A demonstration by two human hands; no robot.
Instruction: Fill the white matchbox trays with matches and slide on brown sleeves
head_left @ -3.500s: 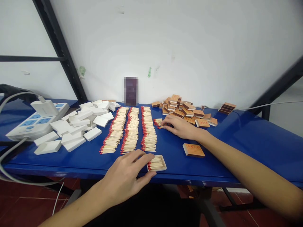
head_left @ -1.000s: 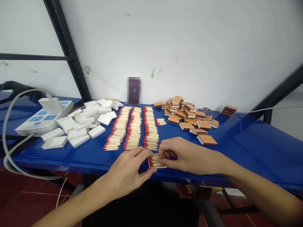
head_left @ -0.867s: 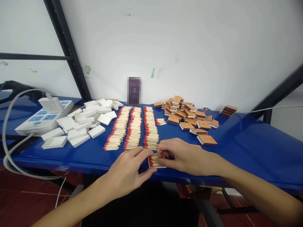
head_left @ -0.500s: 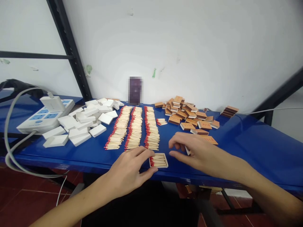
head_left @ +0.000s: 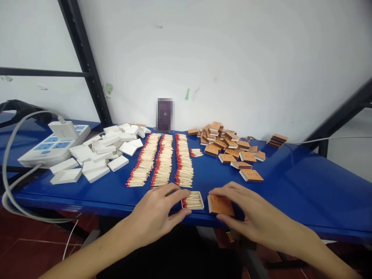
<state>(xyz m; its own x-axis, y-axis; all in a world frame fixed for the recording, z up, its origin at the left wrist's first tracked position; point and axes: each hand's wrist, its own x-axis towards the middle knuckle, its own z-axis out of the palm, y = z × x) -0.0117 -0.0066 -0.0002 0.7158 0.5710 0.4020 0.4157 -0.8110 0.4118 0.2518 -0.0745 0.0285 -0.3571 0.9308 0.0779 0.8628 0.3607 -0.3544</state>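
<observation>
My left hand pinches full match tray at table front edge; right hand grips sleeve. Misaligned push could spill it.

Bare left grip, bare right grip

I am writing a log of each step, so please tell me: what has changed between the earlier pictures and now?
The right hand left the filled tray, reached to the right, took hold of an orange sleeve and brought it close beside the tray's right end. The left hand stayed on the tray. The three rows of matches did not move.
</observation>
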